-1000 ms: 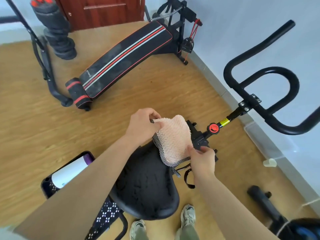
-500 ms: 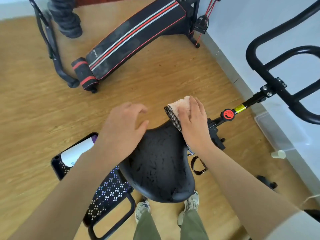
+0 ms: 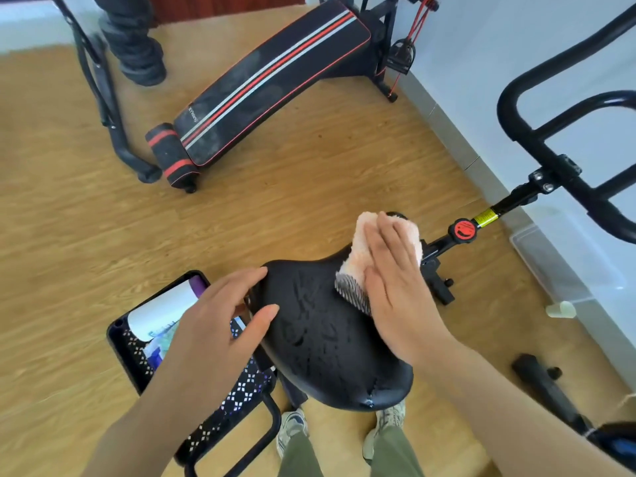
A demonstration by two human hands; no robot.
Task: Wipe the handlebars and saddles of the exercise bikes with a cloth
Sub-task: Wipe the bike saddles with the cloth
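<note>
Centre right of the frame: right hand [image 3: 395, 284] laid flat, fingers straight and close together, pressing a pink cloth [image 3: 359, 247] onto the narrow front end of the black saddle [image 3: 327, 342]. Cloth folded, grey patterned edge showing beside the thumb, pink part reaching past the fingertips toward the top of the frame. Left of centre: left hand [image 3: 213, 325] resting against the saddle's left edge, fingers relaxed and a little spread, thumb on the top surface. Saddle in the lower middle, surface creased. Black handlebars [image 3: 507, 111] at the right edge, above a post with a red knob [image 3: 463, 230]. Upper middle: black sit-up bench [image 3: 272, 80] with red and grey stripes on the wooden floor [image 3: 103, 218]. Lower left: black bag [image 3: 117, 339] holding a white bottle [image 3: 165, 304], partly behind the left hand.
</note>
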